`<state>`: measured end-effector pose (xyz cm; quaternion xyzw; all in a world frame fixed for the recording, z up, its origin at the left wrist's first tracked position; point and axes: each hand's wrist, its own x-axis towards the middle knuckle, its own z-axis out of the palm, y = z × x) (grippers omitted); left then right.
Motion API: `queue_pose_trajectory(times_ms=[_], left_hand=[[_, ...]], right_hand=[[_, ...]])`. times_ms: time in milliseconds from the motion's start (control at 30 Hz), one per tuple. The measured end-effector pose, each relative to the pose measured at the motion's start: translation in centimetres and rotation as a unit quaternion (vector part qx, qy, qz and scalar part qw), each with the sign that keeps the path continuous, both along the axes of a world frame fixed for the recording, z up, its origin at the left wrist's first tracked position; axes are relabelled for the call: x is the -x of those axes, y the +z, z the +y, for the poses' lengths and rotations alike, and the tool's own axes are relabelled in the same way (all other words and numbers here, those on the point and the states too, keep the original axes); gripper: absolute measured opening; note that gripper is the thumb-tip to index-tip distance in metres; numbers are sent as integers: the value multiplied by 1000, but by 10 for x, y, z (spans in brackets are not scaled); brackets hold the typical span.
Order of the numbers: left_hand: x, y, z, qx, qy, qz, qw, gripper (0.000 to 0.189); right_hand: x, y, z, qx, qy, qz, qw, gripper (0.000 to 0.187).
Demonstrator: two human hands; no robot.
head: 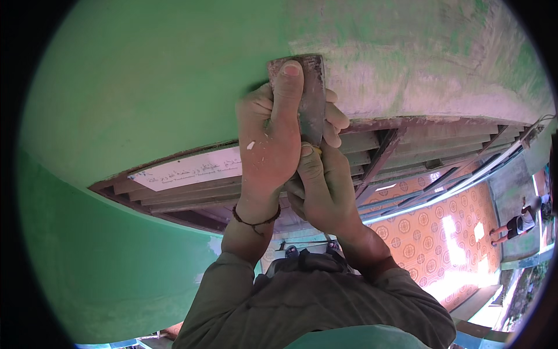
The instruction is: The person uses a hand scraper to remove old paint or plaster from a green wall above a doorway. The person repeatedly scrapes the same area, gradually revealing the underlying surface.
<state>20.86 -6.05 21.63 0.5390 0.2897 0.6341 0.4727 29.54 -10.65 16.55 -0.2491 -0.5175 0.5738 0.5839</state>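
A flat metal scraper (314, 96) is held up against the wall, its blade edge at the boundary between smooth green paint (174, 65) and a scraped, patchy stretch of wall (392, 78). My left hand (271, 135), with a dark cord bracelet on its wrist, clasps the blade. Its thumb presses flat on the near face, and fingertips show past the blade's right edge. Lower down, my right hand (329, 187) grips the scraper's handle, which is mostly hidden; a bit of yellow shows there. Pale flakes stick to the back of my left hand.
Below the scraped wall runs a brown wooden louvre frame (383, 150). A white strip (192, 170) bearing writing is fixed to it. My sandalled feet (291, 251) show far below, above an orange patterned tile floor (418, 235). Another person (518, 224) stands at far right.
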Motion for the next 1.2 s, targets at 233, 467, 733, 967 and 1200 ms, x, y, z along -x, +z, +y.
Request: queue_pose_trajectory(times_ms=[233, 467, 733, 967, 1200], left_hand=[[4, 2, -2, -5, -20, 22, 1000, 59], [3, 8, -1, -2, -12, 20, 1000, 60], [2, 6, 2, -25, -26, 19, 999, 60], [2, 10, 3, -36, -33, 13, 999, 59], [2, 1, 2, -31, -68, 10, 997, 58]], right_hand=[[3, -8, -5, -2, -41, -19, 999, 28], [2, -7, -1, 1, -20, -7, 1000, 28], [5, -2, -4, -12, -55, -12, 998, 28], [5, 3, -6, -6, -39, 20, 999, 29], [10, -6, -14, 17, -73, 30, 997, 31]])
